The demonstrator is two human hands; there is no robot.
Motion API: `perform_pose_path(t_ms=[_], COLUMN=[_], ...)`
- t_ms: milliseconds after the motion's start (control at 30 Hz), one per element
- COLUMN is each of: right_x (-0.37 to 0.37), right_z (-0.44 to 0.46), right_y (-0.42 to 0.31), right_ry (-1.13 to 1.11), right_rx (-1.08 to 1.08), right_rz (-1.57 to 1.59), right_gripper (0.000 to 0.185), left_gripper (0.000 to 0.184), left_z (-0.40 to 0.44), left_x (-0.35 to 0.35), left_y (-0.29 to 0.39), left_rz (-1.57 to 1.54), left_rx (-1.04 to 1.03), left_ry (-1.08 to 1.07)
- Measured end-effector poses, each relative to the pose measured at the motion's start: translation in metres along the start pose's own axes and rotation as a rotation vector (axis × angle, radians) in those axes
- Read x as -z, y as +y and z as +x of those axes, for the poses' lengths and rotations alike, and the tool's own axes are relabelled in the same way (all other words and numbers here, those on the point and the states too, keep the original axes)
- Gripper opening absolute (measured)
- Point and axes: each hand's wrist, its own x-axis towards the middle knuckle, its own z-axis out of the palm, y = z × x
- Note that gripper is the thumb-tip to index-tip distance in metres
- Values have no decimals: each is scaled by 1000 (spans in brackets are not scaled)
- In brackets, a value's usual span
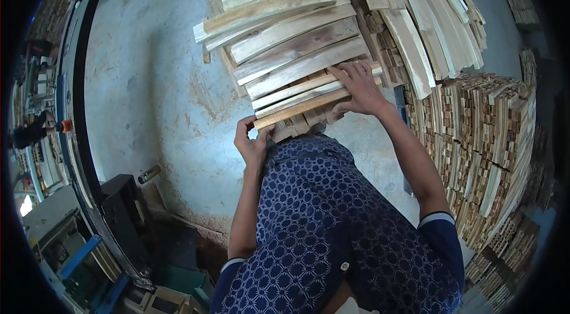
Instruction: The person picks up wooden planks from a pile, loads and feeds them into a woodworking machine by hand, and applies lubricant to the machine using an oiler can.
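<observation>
Several narrow wooden strips (pixel 303 111) lie side by side at the near end of a pile of boards, close to my body. My left hand (pixel 252 143) is closed on the left end of the nearest strip, with the thumb on the near side. Across the right part of the strips lies my right hand (pixel 360 89), its fingers over the farther strips and its thumb apart near the closest one. Beyond them, wider boards (pixel 297 53) are stacked crosswise. Short wood pieces (pixel 292 129) show below the nearest strip.
Long boards (pixel 427 17) lie at the upper right. A tall stack of wood strips (pixel 475 136) stands at the right. On the left are a black machine rail (pixel 89 76) and a dark metal frame (pixel 122 195). Sawdust marks the grey floor (pixel 184 64).
</observation>
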Motion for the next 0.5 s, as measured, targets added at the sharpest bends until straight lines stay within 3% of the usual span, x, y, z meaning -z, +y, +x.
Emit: perform_pose_path(t_ms=[67,100,133,200,300,433,500], right_x=[5,9,11,13,13,13,1], right_z=[4,7,7,9,9,5,1], right_y=[4,4,4,7,10,9,12], right_ry=[5,-54,-59,-37,9,-38,-53], right_rx=[72,47,52,99,204,185,141], right_rz=[30,23,22,92,86,61,-46], right_gripper=[118,121,121,123,119,108,98], left_gripper=[33,28,25,22,19,16,12], left_z=[1,1,3,11,13,24,24], left_x=[12,13,16,24,20,6,0], left_y=[20,22,28,17,-22,-29,-26], left_rz=[2,-227,-200,-64,-220,-361,-378], left_rx=[141,366,410,716,991,1053,939], left_ry=[-112,-15,-25,-232,-226,-186,-176])
